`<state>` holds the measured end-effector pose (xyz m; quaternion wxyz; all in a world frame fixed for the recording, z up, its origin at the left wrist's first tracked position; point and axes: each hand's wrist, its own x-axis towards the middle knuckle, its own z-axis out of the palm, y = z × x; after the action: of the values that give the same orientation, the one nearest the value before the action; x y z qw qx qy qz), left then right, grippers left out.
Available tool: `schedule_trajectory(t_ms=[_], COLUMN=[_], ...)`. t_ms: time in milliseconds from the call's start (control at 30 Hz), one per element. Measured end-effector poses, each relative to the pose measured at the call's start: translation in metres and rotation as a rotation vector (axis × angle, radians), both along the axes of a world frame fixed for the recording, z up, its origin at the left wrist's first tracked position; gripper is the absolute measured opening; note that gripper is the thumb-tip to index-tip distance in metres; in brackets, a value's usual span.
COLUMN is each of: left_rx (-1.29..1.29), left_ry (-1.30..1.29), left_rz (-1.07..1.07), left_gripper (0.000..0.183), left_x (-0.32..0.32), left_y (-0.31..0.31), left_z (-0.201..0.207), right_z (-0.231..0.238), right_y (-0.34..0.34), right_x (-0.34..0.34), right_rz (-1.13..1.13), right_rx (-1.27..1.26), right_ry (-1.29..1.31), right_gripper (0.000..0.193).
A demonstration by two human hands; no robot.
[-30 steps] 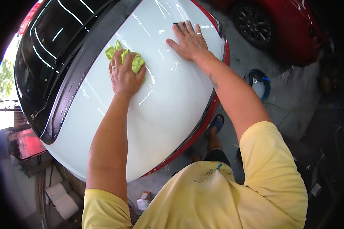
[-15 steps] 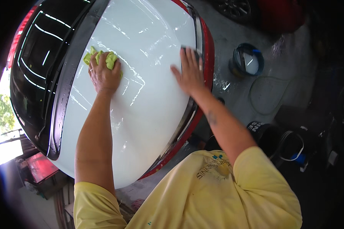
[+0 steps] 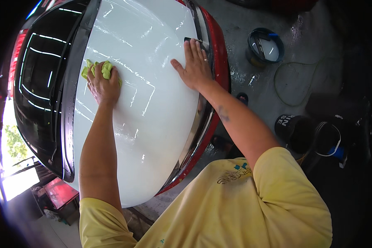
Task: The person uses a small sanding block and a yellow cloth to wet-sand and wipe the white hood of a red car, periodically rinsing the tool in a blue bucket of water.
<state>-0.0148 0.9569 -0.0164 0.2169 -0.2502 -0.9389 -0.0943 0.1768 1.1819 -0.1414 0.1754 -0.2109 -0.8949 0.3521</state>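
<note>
Under both hands spreads the white hood of a car [image 3: 153, 136], glossy and streaked with wet-looking reflections. My left hand [image 3: 105, 87] presses a crumpled lime-green cloth [image 3: 106, 69] on the hood, close to the windshield side. Bunched cloth shows between and beyond the fingers. My right hand [image 3: 194, 68] lies flat near the hood's front edge, fingers stretched and thumb apart. A small dark patch [image 3: 187, 40] shows at its fingertips; mostly covered, it could be a pad or part of the car.
A dark windshield [image 3: 39, 78] with wipers lies left of the hood; a red bumper [image 3: 219, 53] edges its right. On the wet grey floor stand a dark bucket [image 3: 256, 58] of water, a thin hose [image 3: 277, 89] and a black lettered bucket [image 3: 289, 128]. A red-topped stand [image 3: 61, 192] is at lower left.
The view has shifted, so the bucket sits higher in the picture. My left hand and cloth appear slightly farther left and lower; my right hand appears farther left and higher, still flat.
</note>
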Motion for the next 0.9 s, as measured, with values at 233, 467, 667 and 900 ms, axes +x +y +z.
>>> schedule_trajectory(t_ms=[233,467,667,900], left_rx=[0.000,-0.009,-0.004,0.007], left_ry=[-0.094,-0.068,-0.074,-0.076], left_rz=[0.077,0.013,0.062,0.022], left_gripper=[0.046,0.045,0.044,0.045], left_x=[0.007,0.001,0.011,0.003], left_y=[-0.012,0.003,-0.010,0.005], left_z=[0.007,0.002,0.009,0.007], right_z=[-0.018,0.004,-0.017,0.014], right_y=[-0.128,0.030,-0.107,0.051], right_x=[0.135,-0.036,0.131,-0.055], right_rz=[0.212,-0.030,0.287,0.065], right_rx=[0.043,0.044,0.095,0.120], right_ry=[-0.051,0.009,-0.080,-0.011], right_gripper=[0.100,0.092,0.100,0.094])
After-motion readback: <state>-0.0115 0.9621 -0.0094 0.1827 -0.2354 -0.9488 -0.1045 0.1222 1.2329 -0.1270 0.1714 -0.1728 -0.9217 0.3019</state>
